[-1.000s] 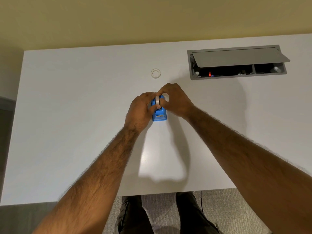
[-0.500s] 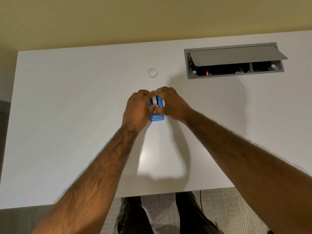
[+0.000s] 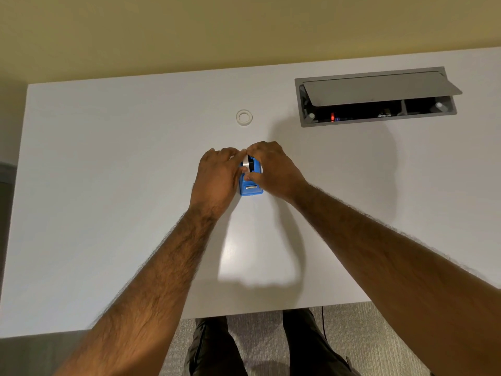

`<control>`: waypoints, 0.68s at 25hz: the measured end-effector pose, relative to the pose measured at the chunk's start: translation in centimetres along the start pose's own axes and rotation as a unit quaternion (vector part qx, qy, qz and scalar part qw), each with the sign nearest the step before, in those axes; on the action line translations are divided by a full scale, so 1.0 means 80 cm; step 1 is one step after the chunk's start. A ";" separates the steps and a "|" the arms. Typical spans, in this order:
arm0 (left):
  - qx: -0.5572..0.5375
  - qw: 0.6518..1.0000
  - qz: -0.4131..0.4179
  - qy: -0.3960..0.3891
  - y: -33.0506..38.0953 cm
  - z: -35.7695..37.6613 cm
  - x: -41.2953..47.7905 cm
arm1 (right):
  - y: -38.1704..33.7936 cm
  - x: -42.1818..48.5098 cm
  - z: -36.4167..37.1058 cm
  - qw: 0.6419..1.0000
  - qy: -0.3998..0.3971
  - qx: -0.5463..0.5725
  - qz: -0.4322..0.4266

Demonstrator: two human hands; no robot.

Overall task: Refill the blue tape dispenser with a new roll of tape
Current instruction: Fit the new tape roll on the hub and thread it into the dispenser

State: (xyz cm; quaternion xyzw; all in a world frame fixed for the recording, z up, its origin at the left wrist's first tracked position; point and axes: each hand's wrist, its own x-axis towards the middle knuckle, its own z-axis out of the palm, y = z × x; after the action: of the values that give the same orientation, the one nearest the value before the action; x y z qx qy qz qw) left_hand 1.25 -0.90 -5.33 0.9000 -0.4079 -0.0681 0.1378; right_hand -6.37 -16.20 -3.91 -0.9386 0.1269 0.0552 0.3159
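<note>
The blue tape dispenser (image 3: 251, 188) stands on the white table (image 3: 108, 213), its cutter end toward me. A white roll of tape (image 3: 246, 164) sits upright in the dispenser's top, leaning toward its left side. My left hand (image 3: 217, 175) curls around the dispenser's left side with fingertips on the roll. My right hand (image 3: 272, 168) wraps the right side, thumb pressed on the dispenser's top just below the roll. The back of the dispenser is hidden by my fingers.
A small empty tape ring (image 3: 244, 117) lies flat on the table beyond my hands. At the back right a grey cable box (image 3: 376, 99) is set into the table with its lid propped open. The table's front edge is near my legs.
The roll has gone lower into the dispenser and both hands have closed tighter around it. The dispenser stays in the same place on the table.
</note>
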 end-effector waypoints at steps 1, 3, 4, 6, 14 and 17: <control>0.003 1.000 -0.002 0.004 0.001 -0.001 0.000 | -0.001 -0.001 0.001 1.000 0.008 -0.002 -0.002; 0.001 1.000 -0.001 0.014 0.005 -0.004 0.000 | -0.002 -0.003 0.001 1.000 0.024 -0.006 -0.001; -0.002 1.000 0.004 0.022 0.006 -0.005 -0.002 | -0.002 -0.003 0.002 1.000 0.028 -0.010 0.000; -0.005 0.999 0.015 0.045 0.009 -0.009 -0.006 | -0.002 -0.003 0.004 1.000 0.028 -0.010 -0.002; -0.153 0.984 -0.073 0.050 0.026 -0.025 -0.003 | 0.002 0.002 0.000 1.000 0.013 0.012 -0.004; -0.223 0.963 -0.153 0.016 0.025 -0.032 0.008 | 0.002 0.002 0.001 1.000 0.019 0.011 -0.009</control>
State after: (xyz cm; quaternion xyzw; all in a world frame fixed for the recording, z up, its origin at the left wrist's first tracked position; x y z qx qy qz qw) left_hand 0.82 -2.20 -2.31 0.8990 -0.2379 -0.1631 0.3295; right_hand -6.24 -16.30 -4.14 -0.9371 0.1247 0.0334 0.3242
